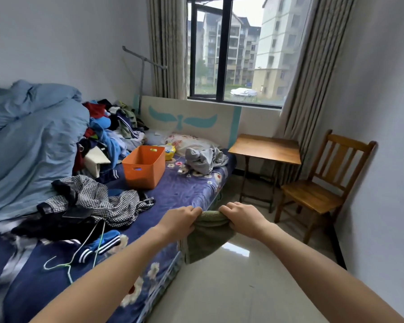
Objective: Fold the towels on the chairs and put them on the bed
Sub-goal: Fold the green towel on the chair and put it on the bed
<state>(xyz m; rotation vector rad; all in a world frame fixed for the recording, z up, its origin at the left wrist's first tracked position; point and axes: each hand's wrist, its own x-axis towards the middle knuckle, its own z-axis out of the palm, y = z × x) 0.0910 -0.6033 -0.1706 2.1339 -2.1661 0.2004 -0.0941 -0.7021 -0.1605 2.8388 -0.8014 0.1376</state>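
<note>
I hold a green towel in the air beside the bed's edge. It is doubled over and hangs down from both hands. My left hand grips its top left corner, and my right hand grips the top right, the two close together. The bed with its dark blue flowered sheet lies to the left. A wooden chair stands by the right wall with a bare seat.
On the bed lie an orange plastic bin, a checkered garment, a grey cloth, a pile of clothes, a blue duvet and wire hangers. A small wooden folding table stands between bed and chair. Glossy tile floor lies below.
</note>
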